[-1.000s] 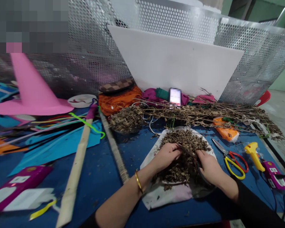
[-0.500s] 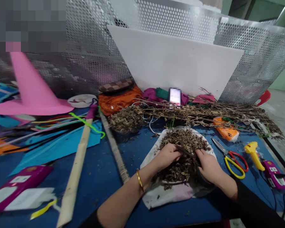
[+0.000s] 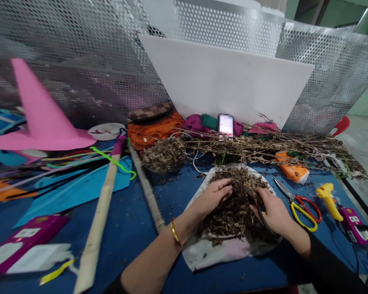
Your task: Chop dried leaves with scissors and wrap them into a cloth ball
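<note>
A heap of dry, crumbled brown leaves (image 3: pixel 223 222) lies on a white cloth (image 3: pixel 208 255) in front of me. My right hand (image 3: pixel 272 214) is closed on a pair of black-handled scissors (image 3: pixel 265 222), whose dark blades point up and left over the heap. At the left side of the leaves is my left hand (image 3: pixel 213 198), a gold bangle at its wrist. Its fingers are loosely curved and slightly apart, close to the blade tips, and I see nothing in them.
Scissors with red and yellow handles (image 3: pixel 305 214) and a yellow glue gun (image 3: pixel 328 198) lie at right. Dry twigs (image 3: pixel 263 147) stretch across the back, before a white board (image 3: pixel 233 77). A wooden stick (image 3: pixel 99 220) and pink cone hat (image 3: pixel 39 110) are at left.
My left hand has drawn slightly up and left, its fingers loosening away from the blades. My right hand has shifted a little, showing more of the scissors.
</note>
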{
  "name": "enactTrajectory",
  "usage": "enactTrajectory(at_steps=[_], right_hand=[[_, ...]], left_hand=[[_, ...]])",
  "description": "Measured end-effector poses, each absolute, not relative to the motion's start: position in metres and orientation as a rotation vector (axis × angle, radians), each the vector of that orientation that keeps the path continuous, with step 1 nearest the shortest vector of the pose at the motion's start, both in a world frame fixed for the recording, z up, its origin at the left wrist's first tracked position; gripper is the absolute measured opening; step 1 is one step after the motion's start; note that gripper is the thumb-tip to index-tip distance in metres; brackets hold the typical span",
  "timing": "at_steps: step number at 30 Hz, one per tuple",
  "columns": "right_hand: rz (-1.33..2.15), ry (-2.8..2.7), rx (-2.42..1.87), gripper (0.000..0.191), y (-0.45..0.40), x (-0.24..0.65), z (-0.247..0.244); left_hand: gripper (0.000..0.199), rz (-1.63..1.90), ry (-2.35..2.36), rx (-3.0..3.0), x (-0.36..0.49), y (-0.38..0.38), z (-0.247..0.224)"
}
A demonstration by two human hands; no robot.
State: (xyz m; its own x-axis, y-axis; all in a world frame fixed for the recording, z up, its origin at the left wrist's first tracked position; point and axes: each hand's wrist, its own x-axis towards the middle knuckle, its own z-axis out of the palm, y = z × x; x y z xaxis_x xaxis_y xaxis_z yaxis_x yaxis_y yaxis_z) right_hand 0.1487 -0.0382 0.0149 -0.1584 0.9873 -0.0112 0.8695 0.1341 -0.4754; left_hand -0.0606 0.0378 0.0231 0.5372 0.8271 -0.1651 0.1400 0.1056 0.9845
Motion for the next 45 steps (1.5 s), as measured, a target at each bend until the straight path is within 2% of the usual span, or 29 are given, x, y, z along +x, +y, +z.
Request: enactTrajectory(at_steps=[9, 15, 25, 31, 40, 45], right_hand=[[0.495, -2.237, -1.883, 0.038, -0.038, 0.143, 0.016], [0.505, -2.308, -1.893, 0.028, -0.036, 0.145, 0.013], [0.54, -2.267, -1.91, 0.023, -0.037, 0.144, 0.015], [0.494, -2.3, -1.93, 0.032, -0.038, 0.142, 0.014], [0.573, -2.256, -1.911, 0.031, -0.036, 0.14, 0.01], [0.513, -2.263, -1.936, 0.044, -0.037, 0.139, 0.011]], left_hand=[[0.022, 0.573, 0.911, 1.471, -0.058, 0.034, 0.023], [0.019, 0.54, 0.938, 1.462, -0.057, 0.033, 0.026], [0.019, 0.58, 1.063, 1.558, -0.058, 0.036, 0.022], [0.017, 0.574, 1.043, 1.58, -0.053, 0.03, 0.025], [0.018, 0.616, 1.079, 1.488, -0.051, 0.031, 0.021], [0.014, 0.604, 1.045, 1.531, -0.049, 0.029, 0.02]])
